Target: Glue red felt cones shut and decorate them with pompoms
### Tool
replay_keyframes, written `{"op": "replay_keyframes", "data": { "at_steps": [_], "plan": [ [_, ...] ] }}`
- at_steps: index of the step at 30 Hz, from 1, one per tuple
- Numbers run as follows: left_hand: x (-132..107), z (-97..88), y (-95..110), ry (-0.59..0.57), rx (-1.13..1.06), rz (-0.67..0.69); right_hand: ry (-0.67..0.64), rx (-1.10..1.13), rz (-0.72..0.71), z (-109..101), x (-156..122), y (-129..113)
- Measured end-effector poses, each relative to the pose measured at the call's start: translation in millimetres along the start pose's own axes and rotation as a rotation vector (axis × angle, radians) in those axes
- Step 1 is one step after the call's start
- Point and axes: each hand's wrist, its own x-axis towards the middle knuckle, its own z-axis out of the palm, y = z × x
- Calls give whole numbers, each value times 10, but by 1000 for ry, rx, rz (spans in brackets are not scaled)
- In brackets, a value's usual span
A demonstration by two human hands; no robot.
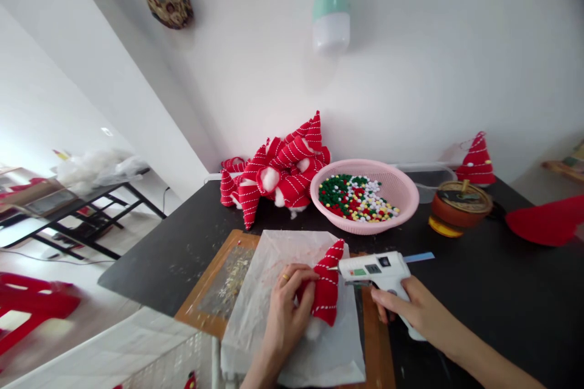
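Note:
My left hand (287,307) is closed on a small red cone hat with white stitch stripes (327,285), holding it on a white sheet (296,340). My right hand (408,307) grips the handle of a white glue gun (376,270). The gun's nozzle touches the right side of the hat near its tip. The sheet lies over a brown wooden board (214,289) on the black table (182,243).
A pile of finished red striped hats (278,176) lies at the back. Beside it stands a pink basket (408,200) of small coloured pom-poms. A brown round tin (458,209), another hat (477,161) and red fabric (545,222) are at the right.

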Motion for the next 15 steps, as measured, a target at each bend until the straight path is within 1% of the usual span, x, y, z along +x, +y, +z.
{"op": "replay_keyframes", "data": {
  "at_steps": [4, 8, 12, 15],
  "plan": [
    [5, 1, 12, -7, -4, -18, 5, -41, -38, 5, 3, 76],
    [20, -19, 31, -29, -1, -28, 31, -160, -61, 15, -23, 65],
    [96, -94, 99, -120, 39, -44, 59, -274, -87, 28, -67, 13],
    [186, -157, 176, -203, 118, -50, 65, -313, -144, 38, -90, -26]
  ]
}}
